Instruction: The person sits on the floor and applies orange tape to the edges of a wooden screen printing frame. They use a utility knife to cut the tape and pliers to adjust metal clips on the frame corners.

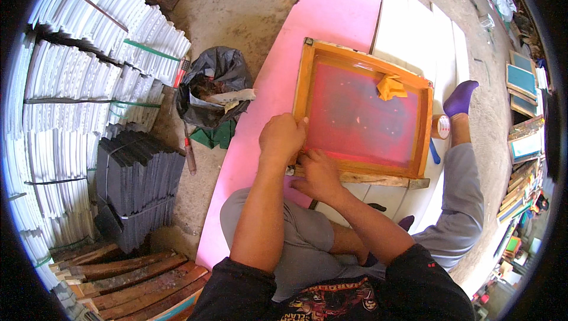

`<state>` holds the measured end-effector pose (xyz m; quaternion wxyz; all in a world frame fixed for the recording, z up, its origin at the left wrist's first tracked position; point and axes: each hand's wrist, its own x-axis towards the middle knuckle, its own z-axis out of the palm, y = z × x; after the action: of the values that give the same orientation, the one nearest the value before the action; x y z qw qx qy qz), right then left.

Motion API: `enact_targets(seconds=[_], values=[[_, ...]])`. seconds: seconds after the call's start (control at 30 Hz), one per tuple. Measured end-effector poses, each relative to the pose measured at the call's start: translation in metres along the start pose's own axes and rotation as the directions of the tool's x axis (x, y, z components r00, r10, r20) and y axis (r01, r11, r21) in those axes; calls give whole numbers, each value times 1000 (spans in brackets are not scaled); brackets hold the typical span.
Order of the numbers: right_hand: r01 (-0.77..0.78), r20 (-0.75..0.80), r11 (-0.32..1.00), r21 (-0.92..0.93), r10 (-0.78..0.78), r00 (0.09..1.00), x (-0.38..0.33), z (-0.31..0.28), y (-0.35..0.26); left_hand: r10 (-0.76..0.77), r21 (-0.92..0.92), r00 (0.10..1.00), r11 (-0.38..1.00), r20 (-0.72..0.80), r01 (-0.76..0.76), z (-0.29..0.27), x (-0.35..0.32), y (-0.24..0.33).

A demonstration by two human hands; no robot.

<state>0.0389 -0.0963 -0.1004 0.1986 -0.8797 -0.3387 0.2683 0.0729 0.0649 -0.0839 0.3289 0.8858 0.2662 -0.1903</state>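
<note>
Wooden screen-printing frame [362, 108], orange rim around red-pink mesh with a bluish smear, lying flat at frame centre on a pink board [331, 7], long axis running left to lower right; left hand [282, 136] clasps its near-left corner, right hand [318, 174] presses fingers on its near rail.

Orange varnished wooden screen frame [362, 61], slightly glossy, worn at corners; its red mesh screen [362, 114] matt, stained with bluish blotches. Crumpled yellow paper tape scrap [390, 87] on the mesh. Rough bare wooden batten [378, 178] under the frame's near edge. Smooth matt pink board [331, 7] beneath. White flat panels [414, 31], matt. Black plastic rubbish bag [219, 78], shiny, wrinkled. Grey concrete floor [248, 2], rough, dusty. Grey cloth trousers [461, 203], soft matt.
</note>
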Motion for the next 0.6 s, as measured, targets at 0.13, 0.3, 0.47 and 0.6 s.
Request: enact_targets(seconds=[0.13, 0.3, 0.47, 0.6], values=[[46, 14, 979, 199, -50, 999, 1, -8, 7, -6, -3, 1000, 1000, 0, 6, -1, 1, -6], [-21, -60, 1000, 17, 22, 998, -8, 6, -1, -15, 32, 1000, 999, 22, 14, -4, 0, 2], [-73, 14, 993, 91, 72, 997, -2, -7, 3, -11, 12, 1000, 1000, 8, 11, -2, 0, -2], [-104, 87, 992, 76, 97, 991, 11, -5, 5, 2, 10, 1000, 1000, -8, -2, 1, 2, -4]])
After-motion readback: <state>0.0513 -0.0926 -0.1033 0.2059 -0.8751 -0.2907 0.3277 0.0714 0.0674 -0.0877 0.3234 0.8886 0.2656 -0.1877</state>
